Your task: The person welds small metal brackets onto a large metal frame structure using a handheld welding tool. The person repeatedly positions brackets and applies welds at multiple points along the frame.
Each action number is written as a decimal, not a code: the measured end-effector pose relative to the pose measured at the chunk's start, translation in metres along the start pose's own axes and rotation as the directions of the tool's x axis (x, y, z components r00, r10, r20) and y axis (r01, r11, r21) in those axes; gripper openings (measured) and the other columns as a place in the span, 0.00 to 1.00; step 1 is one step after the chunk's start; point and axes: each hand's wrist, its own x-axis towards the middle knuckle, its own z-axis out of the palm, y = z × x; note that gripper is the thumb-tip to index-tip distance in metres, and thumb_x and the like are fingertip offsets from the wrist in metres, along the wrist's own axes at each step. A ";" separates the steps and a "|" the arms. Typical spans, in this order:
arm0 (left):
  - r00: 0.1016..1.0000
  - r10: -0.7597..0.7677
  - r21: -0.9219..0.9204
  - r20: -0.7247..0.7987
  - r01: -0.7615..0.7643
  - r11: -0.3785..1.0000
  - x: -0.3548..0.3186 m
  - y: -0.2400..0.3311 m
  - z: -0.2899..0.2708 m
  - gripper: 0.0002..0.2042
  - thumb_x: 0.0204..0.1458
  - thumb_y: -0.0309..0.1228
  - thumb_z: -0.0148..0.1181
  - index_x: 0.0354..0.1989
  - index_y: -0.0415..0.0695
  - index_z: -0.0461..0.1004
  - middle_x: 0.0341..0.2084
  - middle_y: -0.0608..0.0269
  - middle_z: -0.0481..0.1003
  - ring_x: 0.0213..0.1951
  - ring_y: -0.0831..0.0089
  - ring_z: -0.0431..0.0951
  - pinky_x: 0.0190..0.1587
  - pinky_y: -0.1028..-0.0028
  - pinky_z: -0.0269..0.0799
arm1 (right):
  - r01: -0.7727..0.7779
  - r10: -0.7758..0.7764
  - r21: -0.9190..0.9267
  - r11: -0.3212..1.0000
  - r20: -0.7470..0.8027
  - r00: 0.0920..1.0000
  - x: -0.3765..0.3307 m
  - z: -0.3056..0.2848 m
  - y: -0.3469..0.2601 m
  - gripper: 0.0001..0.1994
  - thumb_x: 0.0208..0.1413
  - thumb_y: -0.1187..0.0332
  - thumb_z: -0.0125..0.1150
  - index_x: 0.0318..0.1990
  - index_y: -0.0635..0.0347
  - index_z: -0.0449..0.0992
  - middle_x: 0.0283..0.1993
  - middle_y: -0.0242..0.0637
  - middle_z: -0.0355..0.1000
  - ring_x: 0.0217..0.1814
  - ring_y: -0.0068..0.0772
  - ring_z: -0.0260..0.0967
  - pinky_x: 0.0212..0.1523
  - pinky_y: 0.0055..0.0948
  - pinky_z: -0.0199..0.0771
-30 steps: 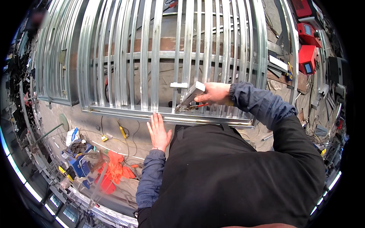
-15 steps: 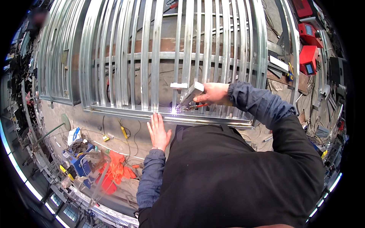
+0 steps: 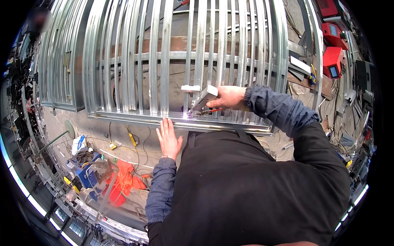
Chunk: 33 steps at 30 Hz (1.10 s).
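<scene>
A large frame of parallel galvanized metal bars lies before me, its near edge rail (image 3: 135, 117) running across in front of my body. My right hand (image 3: 230, 98) is wrapped round a grey welding gun (image 3: 204, 97), tilted down to the left. Bright white-violet light (image 3: 186, 116) flares where its tip meets the rail at the foot of a bar. Flat and with fingers stretched out, my left hand (image 3: 169, 138) rests against the rail's edge, left of the light. A small white plate-like piece (image 3: 190, 88) sits across a bar just beyond the gun.
Another barred metal frame (image 3: 61, 82) stands to the left. Red machines with screens (image 3: 333, 62) and a tape measure (image 3: 312, 78) are at the right. Orange cloth (image 3: 125, 178), a blue box-like unit (image 3: 85, 174) and loose cables lie on the floor at lower left.
The frame and both hands appear slightly higher and farther left in view. The light at the gun's tip is smaller. Both hands keep the same posture.
</scene>
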 end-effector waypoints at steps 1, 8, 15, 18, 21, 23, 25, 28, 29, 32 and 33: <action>1.000 -0.002 0.003 0.000 0.002 1.000 0.000 0.000 0.000 0.55 0.50 0.36 0.76 0.83 0.41 0.44 0.83 0.47 0.43 0.84 0.50 0.42 0.82 0.45 0.37 | 0.015 -0.015 0.006 1.000 -0.004 1.000 -0.002 0.000 -0.003 0.32 0.66 0.37 0.65 0.58 0.58 0.83 0.44 0.47 0.84 0.46 0.44 0.81 0.51 0.43 0.78; 1.000 -0.005 -0.002 0.006 0.005 1.000 0.001 0.000 -0.001 0.55 0.50 0.36 0.75 0.84 0.42 0.44 0.84 0.48 0.42 0.84 0.51 0.42 0.82 0.46 0.36 | -0.063 0.064 -0.085 0.994 0.011 0.998 -0.020 -0.006 -0.036 0.28 0.67 0.40 0.65 0.56 0.56 0.85 0.40 0.40 0.84 0.40 0.34 0.80 0.46 0.38 0.79; 1.000 -0.011 0.006 0.016 0.011 1.000 0.002 0.001 -0.002 0.55 0.50 0.36 0.75 0.84 0.42 0.44 0.84 0.49 0.43 0.84 0.52 0.42 0.82 0.46 0.37 | -0.051 0.050 -0.087 0.995 -0.013 0.999 -0.025 -0.004 -0.036 0.27 0.67 0.40 0.64 0.54 0.56 0.85 0.38 0.39 0.84 0.39 0.34 0.80 0.46 0.38 0.78; 1.000 -0.010 0.005 0.017 0.010 1.000 0.002 -0.001 -0.002 0.55 0.50 0.36 0.75 0.83 0.42 0.45 0.84 0.49 0.43 0.84 0.52 0.42 0.82 0.46 0.37 | -0.052 0.050 -0.109 0.993 -0.023 0.999 -0.026 -0.002 -0.032 0.27 0.67 0.40 0.64 0.54 0.57 0.85 0.39 0.39 0.84 0.40 0.35 0.80 0.46 0.39 0.79; 1.000 -0.008 0.007 0.028 0.007 1.000 0.002 0.000 -0.006 0.54 0.50 0.36 0.75 0.83 0.42 0.46 0.84 0.49 0.43 0.84 0.52 0.42 0.82 0.46 0.36 | -0.003 0.003 -0.007 1.000 -0.075 0.997 -0.037 0.000 -0.019 0.28 0.67 0.40 0.65 0.54 0.60 0.84 0.41 0.40 0.84 0.41 0.37 0.80 0.47 0.39 0.78; 1.000 -0.005 0.011 0.029 0.005 1.000 0.002 0.001 -0.006 0.54 0.50 0.36 0.75 0.83 0.41 0.46 0.84 0.49 0.43 0.84 0.52 0.42 0.82 0.46 0.37 | 0.079 -0.058 0.127 0.989 -0.158 0.986 -0.053 0.001 -0.010 0.29 0.68 0.42 0.66 0.56 0.62 0.83 0.43 0.41 0.84 0.42 0.35 0.79 0.47 0.38 0.79; 1.000 0.002 0.017 0.018 -0.002 1.000 0.002 0.001 -0.005 0.54 0.51 0.37 0.75 0.83 0.41 0.46 0.84 0.48 0.43 0.84 0.52 0.42 0.82 0.46 0.37 | 0.011 0.029 0.266 0.964 -0.146 0.989 -0.066 -0.007 -0.005 0.26 0.70 0.48 0.66 0.59 0.63 0.80 0.44 0.39 0.82 0.41 0.28 0.76 0.46 0.32 0.79; 0.999 -0.012 0.027 0.031 0.011 1.000 -0.001 -0.001 0.000 0.54 0.51 0.38 0.75 0.83 0.40 0.46 0.84 0.48 0.43 0.84 0.52 0.42 0.82 0.46 0.37 | 0.112 0.065 0.467 0.877 -0.346 0.936 -0.090 -0.006 -0.009 0.26 0.71 0.53 0.67 0.64 0.63 0.76 0.45 0.34 0.80 0.38 0.24 0.76 0.39 0.29 0.79; 0.999 -0.005 0.035 0.033 0.004 0.999 0.000 -0.001 -0.001 0.54 0.51 0.38 0.74 0.83 0.40 0.46 0.84 0.48 0.43 0.84 0.52 0.42 0.82 0.46 0.37 | 0.098 0.110 0.539 0.836 -0.341 0.934 -0.090 -0.009 0.005 0.27 0.70 0.52 0.67 0.66 0.64 0.74 0.46 0.37 0.81 0.39 0.25 0.78 0.37 0.28 0.81; 1.000 0.004 0.057 0.027 -0.006 0.998 0.001 -0.001 -0.006 0.52 0.52 0.39 0.73 0.82 0.40 0.48 0.83 0.48 0.46 0.83 0.52 0.44 0.82 0.46 0.37 | 0.199 0.154 0.681 0.704 -0.420 0.894 -0.096 -0.019 0.032 0.26 0.71 0.51 0.65 0.64 0.63 0.74 0.45 0.41 0.82 0.33 0.26 0.78 0.35 0.29 0.83; 1.000 0.006 0.065 0.019 -0.007 0.998 0.000 0.001 -0.009 0.50 0.53 0.39 0.73 0.82 0.39 0.50 0.82 0.48 0.48 0.83 0.52 0.45 0.82 0.46 0.37 | 0.192 0.235 0.743 0.642 -0.428 0.873 -0.100 -0.021 0.036 0.26 0.72 0.49 0.64 0.62 0.63 0.74 0.44 0.42 0.82 0.32 0.25 0.78 0.33 0.28 0.83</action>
